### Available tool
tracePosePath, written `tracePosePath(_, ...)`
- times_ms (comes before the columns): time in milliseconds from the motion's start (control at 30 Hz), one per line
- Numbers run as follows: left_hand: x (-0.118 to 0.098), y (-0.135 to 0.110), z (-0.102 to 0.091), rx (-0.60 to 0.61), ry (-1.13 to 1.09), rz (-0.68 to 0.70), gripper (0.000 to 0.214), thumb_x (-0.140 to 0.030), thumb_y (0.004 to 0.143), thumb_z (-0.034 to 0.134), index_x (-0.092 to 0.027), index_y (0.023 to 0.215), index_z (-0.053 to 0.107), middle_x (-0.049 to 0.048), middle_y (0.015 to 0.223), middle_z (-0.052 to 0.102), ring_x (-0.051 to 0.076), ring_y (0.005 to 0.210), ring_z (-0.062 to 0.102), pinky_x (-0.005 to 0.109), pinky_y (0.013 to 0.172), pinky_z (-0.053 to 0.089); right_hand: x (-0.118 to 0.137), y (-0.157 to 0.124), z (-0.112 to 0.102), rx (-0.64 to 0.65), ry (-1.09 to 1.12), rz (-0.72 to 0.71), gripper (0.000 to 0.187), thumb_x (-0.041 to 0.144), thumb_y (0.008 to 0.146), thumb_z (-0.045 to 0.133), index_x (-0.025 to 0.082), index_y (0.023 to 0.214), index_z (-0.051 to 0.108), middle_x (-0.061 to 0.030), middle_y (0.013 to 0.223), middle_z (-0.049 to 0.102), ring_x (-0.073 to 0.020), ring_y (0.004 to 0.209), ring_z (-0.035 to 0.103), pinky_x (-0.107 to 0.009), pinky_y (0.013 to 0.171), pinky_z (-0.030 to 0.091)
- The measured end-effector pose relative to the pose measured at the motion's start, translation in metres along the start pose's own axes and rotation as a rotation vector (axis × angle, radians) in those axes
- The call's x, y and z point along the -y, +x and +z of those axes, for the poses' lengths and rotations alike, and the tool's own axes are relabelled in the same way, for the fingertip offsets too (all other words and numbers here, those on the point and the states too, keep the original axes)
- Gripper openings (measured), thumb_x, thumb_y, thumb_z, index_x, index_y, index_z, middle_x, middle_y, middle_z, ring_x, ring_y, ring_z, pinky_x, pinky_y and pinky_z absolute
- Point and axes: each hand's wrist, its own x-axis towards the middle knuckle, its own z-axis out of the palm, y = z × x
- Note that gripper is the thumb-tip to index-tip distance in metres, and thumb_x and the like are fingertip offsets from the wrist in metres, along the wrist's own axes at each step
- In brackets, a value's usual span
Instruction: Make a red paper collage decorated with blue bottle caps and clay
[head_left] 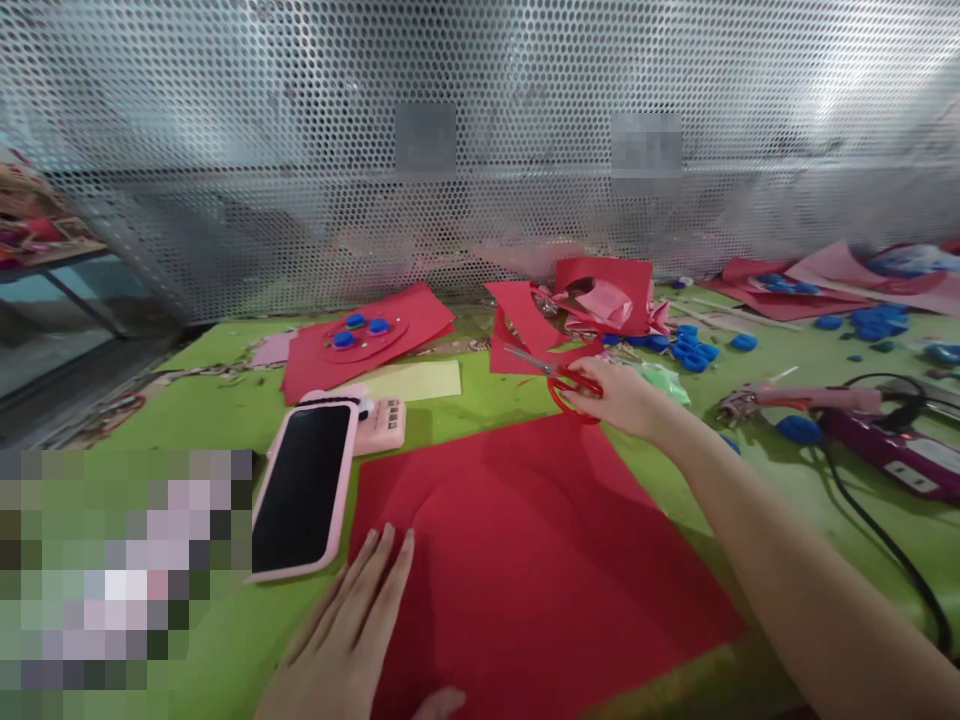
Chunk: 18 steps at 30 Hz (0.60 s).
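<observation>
Red sheet (pixel 510 560), one, large, laid flat on a green table covering (pixel 202 400), its left margin under the fingers of the left hand (pixel 349 620); that hand lies spread palm-down, fingers straight and slightly parted, fingertips just inside the edge, thumb out over the near part, gripping nothing. Red-handled scissors (pixel 551 370), one pair, at the sheet's far right corner; the fingers of the right hand (pixel 619 395) are curled closed about the handle loops, blades reaching left beyond the far edge toward red offcuts (pixel 532 310); whether the blades are fully together, cannot tell. Left of the sheet: smartphone (pixel 307 490) in pink case, dark screen up, overlapping a pink calculator (pixel 388 425); behind these, a pale yellow strip (pixel 431 380) and red sheets (pixel 420 310) bearing small blue pieces. Right: loose blue pieces (pixel 694 350) in a cluster, pink glue gun (pixel 802 398), purple power strip (pixel 892 455), black cable (pixel 881 525). To the rear, perforated metal panel (pixel 510 130), upright, across the whole width
</observation>
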Motion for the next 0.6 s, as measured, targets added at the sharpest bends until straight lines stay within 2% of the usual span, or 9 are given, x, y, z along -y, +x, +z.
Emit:
tracePosePath(100,0.006,0.006,-0.001,-0.01,0.013,0.039,0.09,-0.065,0.074,0.047,-0.01,0.142,0.025,0.0151,0.127,0.059,0.028,0.108,0.062,0.035,0.072,0.057,-0.002,0.002,0.002,0.042,-0.017,-0.032,0.019,0.028,0.083,0.056,0.017,0.097,0.062,-0.0082,0.095,0.069,-0.0214,0.084,0.064,-0.028,0.07,0.046)
tracePosePath(267,0.007,0.004,-0.003,0.036,-0.042,-0.015,0.084,-0.064,0.073,0.05,-0.018,0.14,0.03,0.0126,0.13,0.056,0.029,0.112,0.059,0.037,0.076,0.056,-0.014,0.01,0.008,0.121,-0.074,-0.039,0.021,0.027,0.086,0.058,0.014,0.102,0.06,-0.0074,0.1,0.065,-0.0182,0.088,0.062,-0.035,0.08,0.048)
tracePosePath(433,0.005,0.005,-0.002,0.075,-0.085,-0.083,0.078,-0.062,0.075,0.049,-0.02,0.139,0.029,0.012,0.131,0.056,0.03,0.115,0.057,0.042,0.079,0.056,-0.023,0.015,0.01,0.135,-0.147,0.039,0.025,0.03,0.088,0.057,0.014,0.108,0.057,-0.005,0.098,0.063,-0.0168,0.084,0.062,-0.036,0.076,0.052)
tracePosePath(600,0.006,0.007,-0.001,0.042,-0.158,-0.213,0.066,-0.054,0.083,0.042,-0.017,0.136,0.028,0.0127,0.124,0.062,0.026,0.11,0.061,0.039,0.079,0.057,-0.027,0.016,0.01,0.138,-0.211,0.053,0.025,0.031,0.089,0.056,0.014,0.106,0.057,-0.0044,0.096,0.062,-0.0163,0.082,0.062,-0.035,0.073,0.052)
